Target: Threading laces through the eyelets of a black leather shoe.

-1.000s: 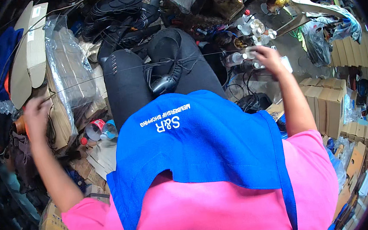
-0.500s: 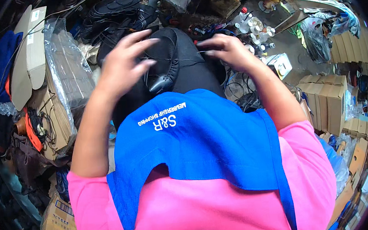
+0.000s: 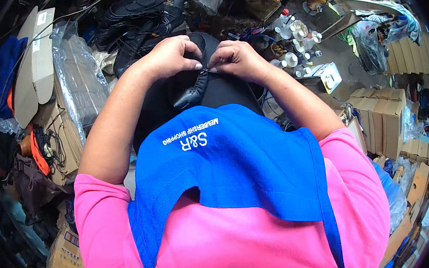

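Note:
On my lap lies a black shoe [image 3: 193,94] with a shiny, rounded end and a puckered, stitched-looking edge. My left hand [image 3: 173,57] is closed in a pinch at its rim, thumb and forefinger almost meeting the other hand. My right hand [image 3: 241,61] is pinched too, fingertips curled in at the same spot. A thin thread seems to run between the fingertips, too fine to follow. Both hands hide the upper part of the shoe. Dark trousers [image 3: 226,93] lie beneath it, and a blue apron [image 3: 227,158] covers my front.
Bundled black cords or straps [image 3: 135,18] lie ahead on the left. Several small bottles [image 3: 295,37] stand ahead on the right, near a white box [image 3: 326,77]. Cardboard sheets [image 3: 37,60] lean at left, and folded cartons [image 3: 379,119] are stacked at right.
My hands were apart with fingers spread, a thread stretched from the shoe toward the right one. They have come together over the shoe's rim and closed into pinches.

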Available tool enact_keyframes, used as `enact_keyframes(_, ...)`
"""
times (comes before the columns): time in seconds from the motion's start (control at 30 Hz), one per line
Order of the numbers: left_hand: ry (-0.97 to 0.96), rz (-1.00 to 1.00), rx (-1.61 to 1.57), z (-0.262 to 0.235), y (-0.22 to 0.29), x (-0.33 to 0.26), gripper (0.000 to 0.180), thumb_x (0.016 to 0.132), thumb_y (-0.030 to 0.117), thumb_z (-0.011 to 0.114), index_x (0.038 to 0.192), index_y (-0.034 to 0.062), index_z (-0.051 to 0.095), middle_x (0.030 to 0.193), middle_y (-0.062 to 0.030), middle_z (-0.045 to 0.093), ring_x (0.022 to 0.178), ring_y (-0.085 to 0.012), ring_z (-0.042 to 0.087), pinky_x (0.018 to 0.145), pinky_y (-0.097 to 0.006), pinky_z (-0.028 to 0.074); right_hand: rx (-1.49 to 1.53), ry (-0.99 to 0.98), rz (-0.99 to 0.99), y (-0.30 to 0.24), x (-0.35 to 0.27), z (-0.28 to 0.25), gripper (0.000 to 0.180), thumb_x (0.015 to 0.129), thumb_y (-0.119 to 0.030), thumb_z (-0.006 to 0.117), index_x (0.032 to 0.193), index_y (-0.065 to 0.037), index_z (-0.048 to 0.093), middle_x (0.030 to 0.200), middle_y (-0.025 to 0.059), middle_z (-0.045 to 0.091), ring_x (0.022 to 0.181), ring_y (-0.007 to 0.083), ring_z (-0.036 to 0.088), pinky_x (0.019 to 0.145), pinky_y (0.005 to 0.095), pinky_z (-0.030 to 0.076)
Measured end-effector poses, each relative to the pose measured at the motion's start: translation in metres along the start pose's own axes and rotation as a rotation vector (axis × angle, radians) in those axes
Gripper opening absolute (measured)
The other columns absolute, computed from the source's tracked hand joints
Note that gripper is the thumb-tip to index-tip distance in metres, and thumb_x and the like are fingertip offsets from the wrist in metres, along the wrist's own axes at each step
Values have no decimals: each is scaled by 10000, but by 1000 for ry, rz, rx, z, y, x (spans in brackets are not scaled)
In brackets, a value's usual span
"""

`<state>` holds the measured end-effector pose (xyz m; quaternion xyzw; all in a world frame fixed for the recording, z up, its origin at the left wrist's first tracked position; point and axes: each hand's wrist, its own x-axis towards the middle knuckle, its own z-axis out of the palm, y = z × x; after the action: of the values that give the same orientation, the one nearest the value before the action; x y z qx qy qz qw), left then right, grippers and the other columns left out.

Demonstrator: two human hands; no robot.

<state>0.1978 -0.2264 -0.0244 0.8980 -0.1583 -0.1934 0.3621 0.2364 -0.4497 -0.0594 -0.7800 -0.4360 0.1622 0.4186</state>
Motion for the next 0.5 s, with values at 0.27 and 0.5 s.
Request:
enact_keyframes(0.27, -255, 17, -84, -7, -8, -6, 343, 839, 171, 632, 1153, 31, 639, 924, -92, 591, 893, -216, 581, 821, -320, 453, -155, 161, -77, -11, -20, 17, 243, 718, -79, 723, 950, -148, 712, 817, 60, 592, 737, 227, 610, 638, 328, 501)
enact_keyframes(0.5, -270, 55, -1, -2, -13, -6, 391, 811, 122, 624, 1198, 69, 611, 954, -126, 596, 937, -267, 585, 839, -351, 455, -585, -64, -64, -50, -8, 6, 195, 759, -111, 616, 938, -133, 689, 855, 97, 575, 820, 276, 586, 720, 397, 477)
